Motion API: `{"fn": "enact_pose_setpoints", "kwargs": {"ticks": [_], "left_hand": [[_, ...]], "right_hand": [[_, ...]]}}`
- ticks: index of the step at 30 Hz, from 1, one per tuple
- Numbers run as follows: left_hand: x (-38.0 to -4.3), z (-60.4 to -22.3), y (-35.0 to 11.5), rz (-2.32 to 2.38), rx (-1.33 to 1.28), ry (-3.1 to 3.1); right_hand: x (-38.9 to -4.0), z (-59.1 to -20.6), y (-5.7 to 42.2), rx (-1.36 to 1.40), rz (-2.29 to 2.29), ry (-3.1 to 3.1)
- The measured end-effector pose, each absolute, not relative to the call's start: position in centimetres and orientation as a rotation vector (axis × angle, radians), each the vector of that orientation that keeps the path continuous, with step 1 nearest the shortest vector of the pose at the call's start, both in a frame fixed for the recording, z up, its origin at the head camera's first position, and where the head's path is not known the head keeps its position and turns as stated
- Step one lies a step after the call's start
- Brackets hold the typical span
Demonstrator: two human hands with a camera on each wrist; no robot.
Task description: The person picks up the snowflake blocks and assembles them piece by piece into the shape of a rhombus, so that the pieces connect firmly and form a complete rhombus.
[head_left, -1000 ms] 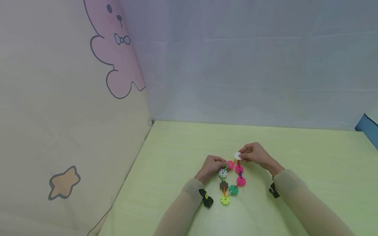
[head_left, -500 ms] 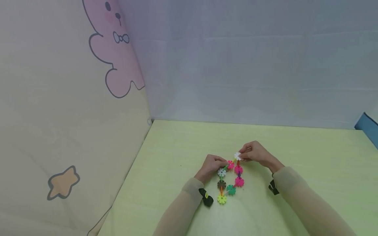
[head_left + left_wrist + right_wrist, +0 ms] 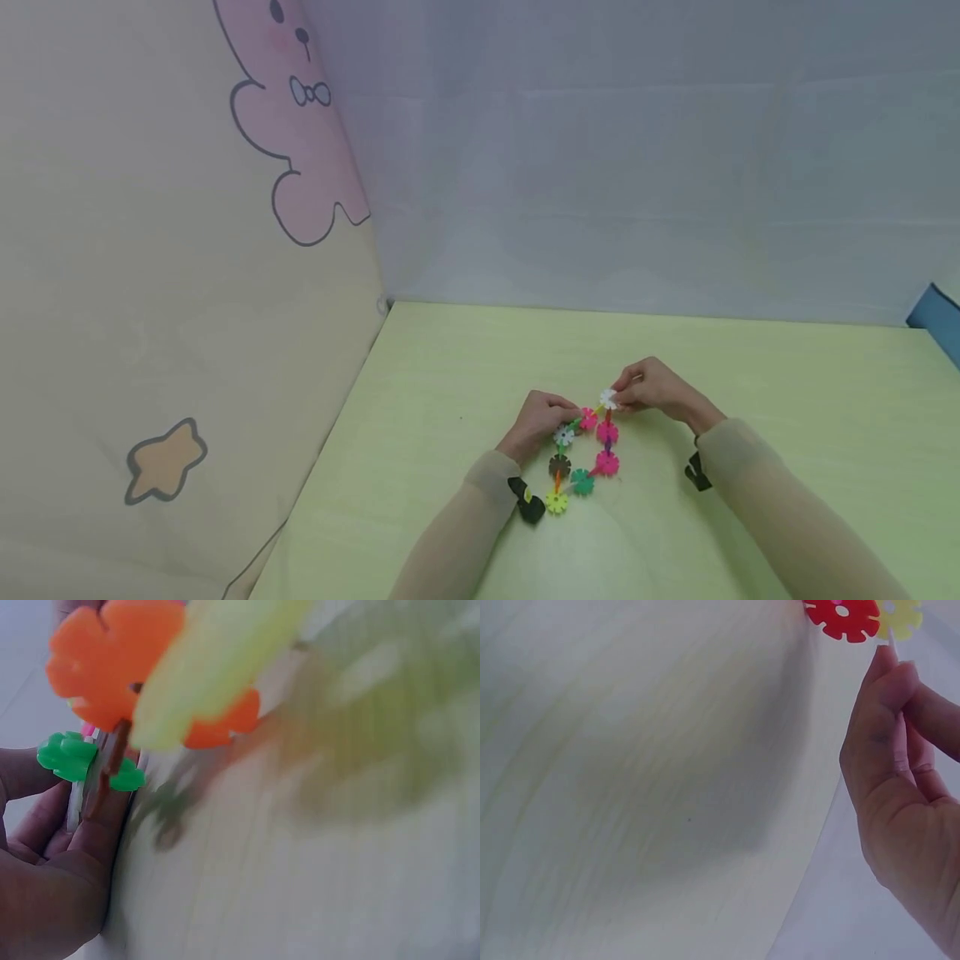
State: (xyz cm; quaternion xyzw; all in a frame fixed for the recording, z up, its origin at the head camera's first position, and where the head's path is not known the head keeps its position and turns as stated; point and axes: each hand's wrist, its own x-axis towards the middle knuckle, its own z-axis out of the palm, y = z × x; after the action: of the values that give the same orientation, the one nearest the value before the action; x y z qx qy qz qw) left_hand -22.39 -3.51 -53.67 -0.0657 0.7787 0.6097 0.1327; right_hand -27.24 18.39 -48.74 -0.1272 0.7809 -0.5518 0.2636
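Observation:
Several notched plastic snowflake discs are slotted together into a closed loop, held up above the table between both hands. At its top, my right hand [image 3: 660,392] pinches a white disc [image 3: 608,399] between thumb and fingertips. Just left of that, my left hand [image 3: 538,423] grips the loop at a pink disc [image 3: 588,418]. Down the left side follow a pale disc [image 3: 564,435] and a brown disc [image 3: 559,465]. A yellow disc [image 3: 557,502] hangs lowest, beside a green disc [image 3: 582,481]. An orange disc [image 3: 112,660] looms close in the left wrist view; a red disc [image 3: 844,615] shows in the right.
The pale yellow-green table [image 3: 450,358] spreads around both hands. A grey-white curtain [image 3: 637,167] rises behind its back edge, and a wall sheet with cartoon prints [image 3: 168,460] stands along the left. Something blue [image 3: 933,321] is at the far right corner.
The lower part of the loop has swung left, carrying the yellow and green discs toward the left wrist. Both hands keep their grip and have hardly moved.

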Motion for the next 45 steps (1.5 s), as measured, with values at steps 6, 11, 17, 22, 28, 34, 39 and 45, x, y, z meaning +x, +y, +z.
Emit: {"fn": "enact_pose_setpoints", "kwargs": {"ticks": [6,11,17,22,28,34,39,45], "left_hand": [[-22.37,-53.8,-3.5,1.773,-0.193,2.258],[-22.38,-53.93,-3.48,1.771,-0.188,2.272],[-22.39,-54.02,-3.32,1.797,-0.19,2.262],[-22.32,-53.83,-3.23,1.8,-0.199,2.258],[-22.31,-53.81,-3.24,1.787,-0.206,2.264],[-22.42,-53.71,-3.5,1.799,-0.188,2.255],[-22.41,-53.8,-3.7,1.785,-0.202,2.271],[-22.16,-53.84,-3.68,1.785,-0.21,2.263]], "right_hand": [[-27.2,-48.82,18.41,-0.336,-1.509,2.1],[-27.13,-48.91,18.35,-0.326,-1.523,2.092],[-27.11,-49.12,18.61,-0.264,-1.519,2.054],[-27.12,-49.23,18.65,-0.259,-1.529,2.035],[-27.18,-49.19,18.37,-0.293,-1.506,2.085],[-27.19,-48.83,18.04,-0.312,-1.498,2.116],[-27.15,-48.91,17.86,-0.296,-1.518,2.119],[-26.91,-49.07,17.84,-0.286,-1.514,2.096]]}}
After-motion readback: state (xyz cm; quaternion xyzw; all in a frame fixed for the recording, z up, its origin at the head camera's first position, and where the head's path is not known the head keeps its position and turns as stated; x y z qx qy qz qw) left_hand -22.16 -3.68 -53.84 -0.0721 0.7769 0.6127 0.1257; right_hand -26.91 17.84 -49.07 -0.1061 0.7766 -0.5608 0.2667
